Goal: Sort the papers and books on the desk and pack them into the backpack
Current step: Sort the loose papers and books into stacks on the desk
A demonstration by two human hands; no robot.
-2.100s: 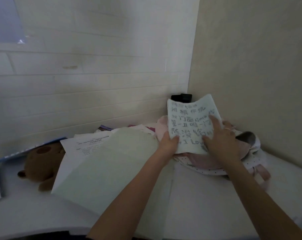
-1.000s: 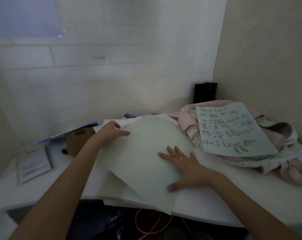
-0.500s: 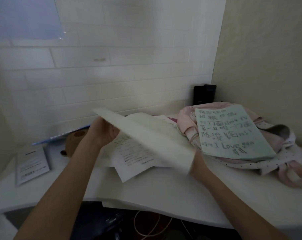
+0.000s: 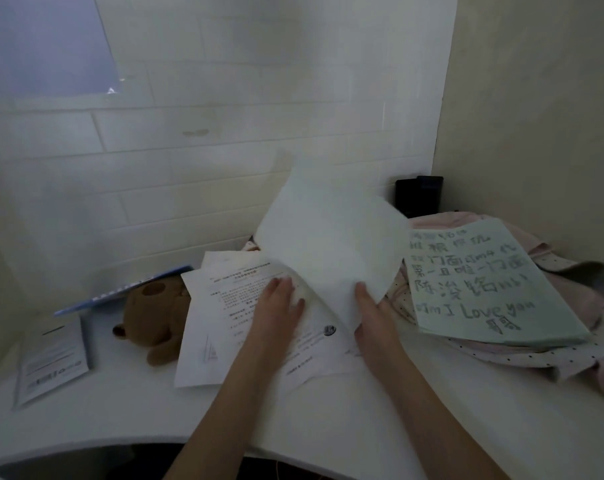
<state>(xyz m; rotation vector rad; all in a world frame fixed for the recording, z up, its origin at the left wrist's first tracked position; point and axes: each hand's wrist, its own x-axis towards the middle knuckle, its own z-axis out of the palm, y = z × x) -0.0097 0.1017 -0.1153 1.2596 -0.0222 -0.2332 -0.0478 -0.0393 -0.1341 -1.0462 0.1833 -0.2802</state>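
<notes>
While the right hand lifts a blank sheet by its near edge, sorting is judged mid-way.

Left hand lies flat, fingers straight, on the printed papers on the worktop. To the right hand's right, the green note rests on the pink backpack. The raised sheet is light and limp, and bows; it is best pinched at an edge or supported from beneath. Whether the right fingers pinch it cannot be told.
</notes>
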